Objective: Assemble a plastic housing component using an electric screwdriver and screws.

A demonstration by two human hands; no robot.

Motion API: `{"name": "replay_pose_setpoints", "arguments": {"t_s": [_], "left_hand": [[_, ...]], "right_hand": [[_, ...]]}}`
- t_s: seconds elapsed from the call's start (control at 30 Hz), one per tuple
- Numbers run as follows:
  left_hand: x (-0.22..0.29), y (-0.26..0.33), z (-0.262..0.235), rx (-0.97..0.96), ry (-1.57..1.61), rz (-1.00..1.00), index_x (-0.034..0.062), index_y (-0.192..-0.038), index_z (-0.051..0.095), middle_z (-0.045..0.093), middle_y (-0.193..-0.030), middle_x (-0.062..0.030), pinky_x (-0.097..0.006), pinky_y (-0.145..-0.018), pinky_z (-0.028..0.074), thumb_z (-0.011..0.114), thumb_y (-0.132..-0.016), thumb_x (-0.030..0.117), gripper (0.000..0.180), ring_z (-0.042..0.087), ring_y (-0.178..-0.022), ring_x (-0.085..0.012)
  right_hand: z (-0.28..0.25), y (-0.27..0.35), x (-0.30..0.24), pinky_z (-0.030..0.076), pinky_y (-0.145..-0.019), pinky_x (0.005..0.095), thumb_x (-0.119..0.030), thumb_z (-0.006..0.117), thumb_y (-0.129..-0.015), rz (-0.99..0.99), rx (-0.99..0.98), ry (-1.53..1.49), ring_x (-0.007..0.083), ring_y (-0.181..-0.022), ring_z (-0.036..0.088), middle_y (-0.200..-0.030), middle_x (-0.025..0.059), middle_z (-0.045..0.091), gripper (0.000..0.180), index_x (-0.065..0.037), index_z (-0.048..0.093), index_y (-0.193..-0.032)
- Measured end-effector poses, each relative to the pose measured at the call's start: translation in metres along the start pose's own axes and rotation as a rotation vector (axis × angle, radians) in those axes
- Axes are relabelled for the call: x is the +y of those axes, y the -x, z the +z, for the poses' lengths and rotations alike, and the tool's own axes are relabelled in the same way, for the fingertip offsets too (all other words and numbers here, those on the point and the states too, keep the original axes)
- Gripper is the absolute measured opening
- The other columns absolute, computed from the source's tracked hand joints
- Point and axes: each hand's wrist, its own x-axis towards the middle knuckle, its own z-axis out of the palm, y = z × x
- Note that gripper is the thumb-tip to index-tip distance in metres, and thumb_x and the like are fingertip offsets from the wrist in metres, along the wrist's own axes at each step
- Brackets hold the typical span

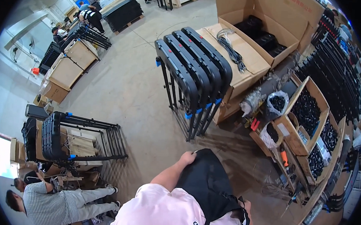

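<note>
A black fabric bag (209, 173) with thin straps hangs in front of my body. My left hand (188, 157) pinches its upper left edge, arm stretched forward. At the bag's lower right corner, my right hand (246, 205) is closed beside the black straps; the bag and my pink shirt hide part of its fingers. Beyond the bag stands a row of several black metal frames (194, 67) with rounded tops and blue clips on their legs. They are apart from both hands.
On the right are wooden bins (310, 113) of small black parts, an orange-handled tool (284, 157) and an open carton (254, 21). More black frames (87, 135) stand at the left. A person in a striped shirt (52, 204) is at the lower left; others work far back.
</note>
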Motion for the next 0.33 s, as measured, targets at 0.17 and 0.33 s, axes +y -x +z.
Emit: {"name": "replay_pose_setpoints", "arguments": {"t_s": [0.17,0.33], "left_hand": [[0.068,-0.007,0.044,-0.193,-0.063,0.096,0.0076,-0.134,0.07,0.068,-0.134,-0.0227,-0.047,-0.112,0.047,0.052,-0.101,0.042,0.051,0.062,-0.129,-0.0396],[0.066,-0.046,0.079,-0.262,-0.355,0.077,0.0106,-0.135,0.07,0.064,-0.142,-0.0211,-0.042,-0.118,0.042,0.052,-0.099,0.053,0.059,0.057,-0.136,-0.0369]], "right_hand": [[-0.027,-0.001,0.025,0.047,-0.04,0.0311,-0.008,0.066,-0.093,-0.001,0.038,0.092,0.018,-0.047,0.064,-0.069,0.0134,0.069,0.015,0.007,0.07,-0.093],[-0.038,-0.002,0.033,0.049,-0.041,0.032,-0.016,0.069,-0.092,0.015,0.098,-0.107,0.0196,-0.046,0.063,-0.067,0.0123,0.069,0.023,0.007,0.071,-0.09]]}}
